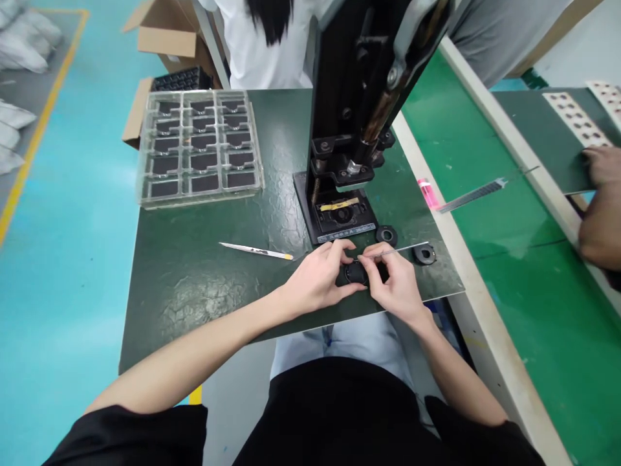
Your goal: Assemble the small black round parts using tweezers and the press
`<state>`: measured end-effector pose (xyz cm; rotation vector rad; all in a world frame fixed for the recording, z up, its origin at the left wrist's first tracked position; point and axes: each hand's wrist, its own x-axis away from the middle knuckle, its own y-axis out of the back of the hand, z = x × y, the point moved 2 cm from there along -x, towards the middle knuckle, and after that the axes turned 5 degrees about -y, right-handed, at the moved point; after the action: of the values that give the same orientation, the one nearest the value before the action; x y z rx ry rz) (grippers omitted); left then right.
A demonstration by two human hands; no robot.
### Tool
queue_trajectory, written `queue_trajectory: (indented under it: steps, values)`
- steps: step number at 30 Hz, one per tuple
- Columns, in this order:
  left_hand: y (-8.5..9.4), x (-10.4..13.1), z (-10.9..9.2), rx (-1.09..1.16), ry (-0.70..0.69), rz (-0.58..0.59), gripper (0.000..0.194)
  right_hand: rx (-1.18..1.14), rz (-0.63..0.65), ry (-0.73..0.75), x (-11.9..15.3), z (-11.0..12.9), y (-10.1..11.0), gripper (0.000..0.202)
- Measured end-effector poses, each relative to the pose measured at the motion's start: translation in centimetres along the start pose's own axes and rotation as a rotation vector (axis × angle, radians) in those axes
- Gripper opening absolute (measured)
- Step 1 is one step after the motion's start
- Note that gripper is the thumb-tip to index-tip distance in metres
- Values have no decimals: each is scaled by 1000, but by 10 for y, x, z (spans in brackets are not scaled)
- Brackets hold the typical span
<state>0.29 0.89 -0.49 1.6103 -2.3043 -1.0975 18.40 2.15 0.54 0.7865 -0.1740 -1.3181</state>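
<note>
in the head view, the top of the black hand press (pixel 339 194) is cut off by the upper edge of the frame. the round black part (pixel 356 273), just in front of the press base on the wearer's side, is partly covered by fingers, so its finer detail is hard to make out. the press's lettered front plate is too small to read. the person in a white top (pixel 266 48) behind the press is cut off, and so is the co-worker's forearm (pixel 601 223) far to its right.

the left forearm reaches up and inward from the lower left, the right one from the lower right, and both hands meet in front of the press, low over the dark green tabletop (pixel 194 278).

the left hand (pixel 317 275) is bent into a c, thumb and forefinger closed on opposite edges of the round black part. the right hand (pixel 395 281) has thumb and forefinger pinched together at the part's upper edge, with a thin rod (pixel 410 247) held in the grip and sticking out to the right.

one black ring-shaped piece (pixel 387 234) sits just beside the press base's right corner; a black disc-shaped piece (pixel 424 254) lies farther right. a white stick with a yellow end (pixel 257 251) and a clear compartment tray (pixel 201 145) lie left of the press.
</note>
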Motion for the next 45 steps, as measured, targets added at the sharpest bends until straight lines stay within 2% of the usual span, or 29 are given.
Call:
queue_trajectory:
  steps: [6, 21, 27, 30, 32, 35, 36, 37, 41, 43, 45]
  values:
    - [-1, -1, 0, 44, 15, 7, 68, 73, 25, 74, -3, 1, 1, 7]
    - [-1, -2, -1, 54, 17, 0, 56, 200, 43, 225, -1, 8, -2, 12]
    - [-2, -3, 0, 65, 48, -18, 51, 238, 77, 193, -2, 8, -6, 14]
    - [-2, -5, 2, 57, 46, -25, 54, 181, 80, 181, -4, 10, -8, 15]
    - [-1, -5, 3, 58, 40, -27, 58, 68, 15, 110, -5, 11, -4, 15]
    - [-1, -6, 5, 64, 39, -31, 64, -90, -326, -8, -3, 11, 15, 14]
    - [-1, -6, 5, 64, 42, -33, 65, -91, -414, -10, -1, 11, 23, 15]
    - [-1, -6, 5, 60, 44, -35, 65, -58, -446, 16, 1, 11, 29, 16]
    - [0, -5, 3, 28, 43, -40, 64, 152, -245, 132, 2, 9, 45, 27]
    - [0, -5, 2, 10, 41, -48, 64, 172, -224, 128, 0, 7, 46, 29]
    - [0, -5, 2, -3, 37, -52, 64, 153, -261, 121, -2, 5, 45, 29]
